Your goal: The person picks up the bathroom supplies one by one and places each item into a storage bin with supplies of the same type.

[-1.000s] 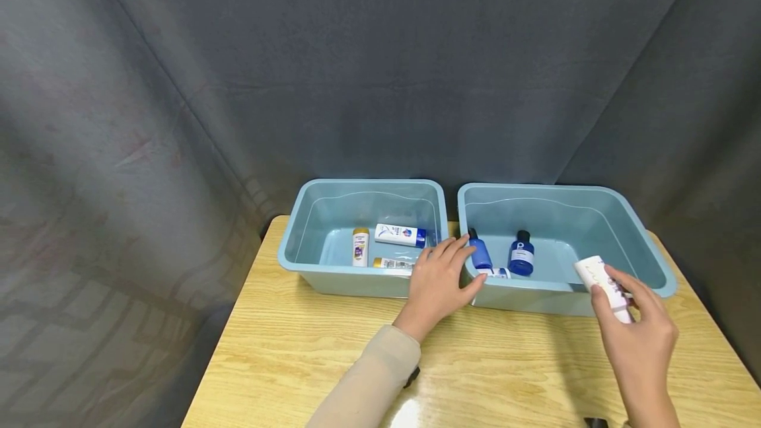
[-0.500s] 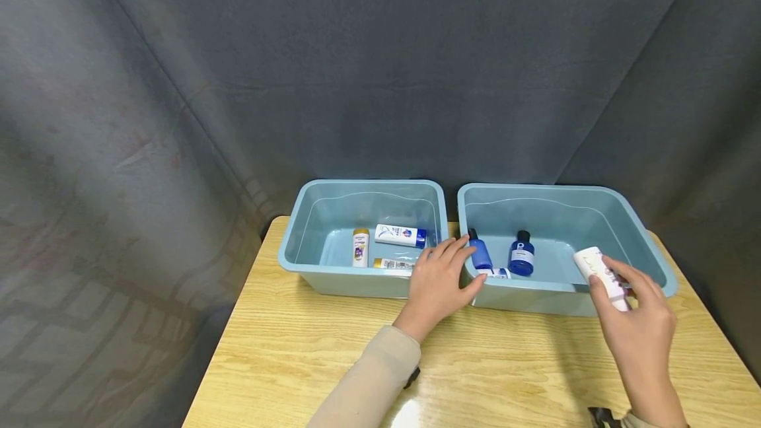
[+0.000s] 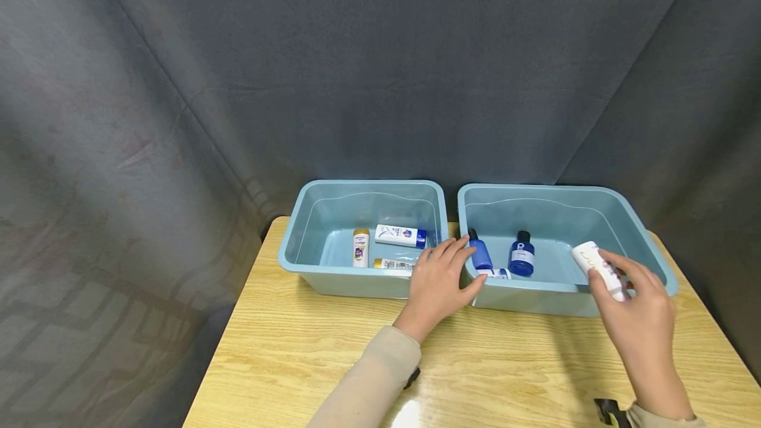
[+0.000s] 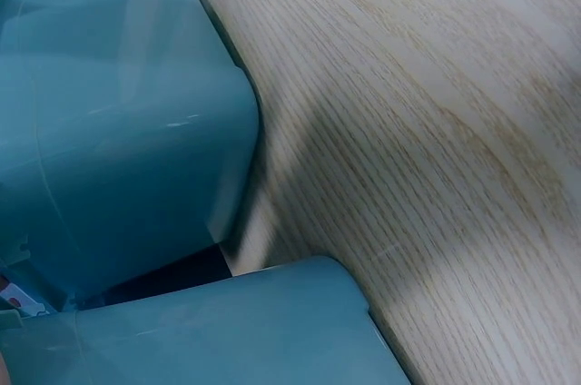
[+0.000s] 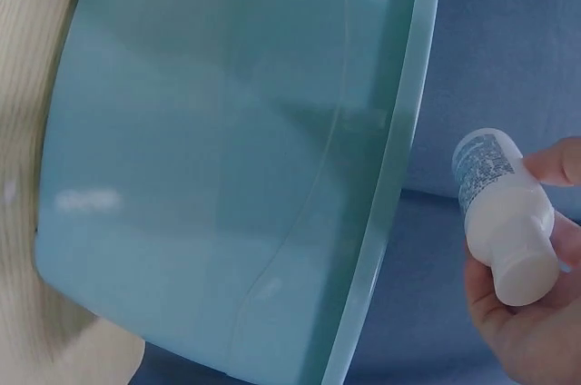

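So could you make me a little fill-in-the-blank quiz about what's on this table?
1. The right hand holds a ____ bottle over the right tub.
2. The left tub has ____ bottles lying in it.
3. The left hand rests where the two ____ meet.

Missing words: white; three; tubs

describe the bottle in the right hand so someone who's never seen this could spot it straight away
On the wooden table stand two teal bins side by side; look at the right bin. Over its near right corner the right hand holds a small white bottle. The two bottles standing inside that bin are dark blue; this one is white, tilted and off the bin floor.
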`<action>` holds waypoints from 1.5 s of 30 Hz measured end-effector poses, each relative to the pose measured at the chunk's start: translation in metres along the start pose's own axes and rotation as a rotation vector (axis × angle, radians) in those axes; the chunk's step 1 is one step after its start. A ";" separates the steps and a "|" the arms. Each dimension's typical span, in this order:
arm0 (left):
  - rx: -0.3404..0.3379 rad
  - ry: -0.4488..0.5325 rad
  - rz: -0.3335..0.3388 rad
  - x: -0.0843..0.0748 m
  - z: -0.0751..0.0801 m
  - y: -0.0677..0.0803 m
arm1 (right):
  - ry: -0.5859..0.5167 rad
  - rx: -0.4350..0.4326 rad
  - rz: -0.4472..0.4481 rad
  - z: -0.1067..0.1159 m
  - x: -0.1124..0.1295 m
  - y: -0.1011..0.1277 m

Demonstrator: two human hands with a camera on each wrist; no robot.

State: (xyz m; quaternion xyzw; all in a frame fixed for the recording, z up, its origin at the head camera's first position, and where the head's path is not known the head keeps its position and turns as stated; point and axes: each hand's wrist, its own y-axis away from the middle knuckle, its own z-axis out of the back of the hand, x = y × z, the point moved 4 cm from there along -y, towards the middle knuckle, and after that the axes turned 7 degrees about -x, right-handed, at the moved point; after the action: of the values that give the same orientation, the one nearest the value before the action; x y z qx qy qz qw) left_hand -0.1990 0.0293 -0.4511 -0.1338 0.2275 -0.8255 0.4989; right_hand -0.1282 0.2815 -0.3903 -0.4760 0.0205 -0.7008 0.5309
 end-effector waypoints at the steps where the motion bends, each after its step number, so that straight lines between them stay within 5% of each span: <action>1: -0.002 0.000 -0.001 0.000 0.000 0.000 | 0.002 0.002 0.008 0.000 0.000 -0.001; 45: 0.017 -0.006 -0.001 0.000 0.001 0.000 | -0.051 0.010 -0.028 -0.025 -0.012 -0.034</action>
State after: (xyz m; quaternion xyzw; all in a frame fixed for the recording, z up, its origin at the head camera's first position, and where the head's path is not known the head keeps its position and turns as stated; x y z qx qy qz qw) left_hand -0.1987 0.0286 -0.4508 -0.1321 0.2187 -0.8274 0.5002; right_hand -0.1698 0.2933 -0.3935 -0.4913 -0.0035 -0.6959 0.5238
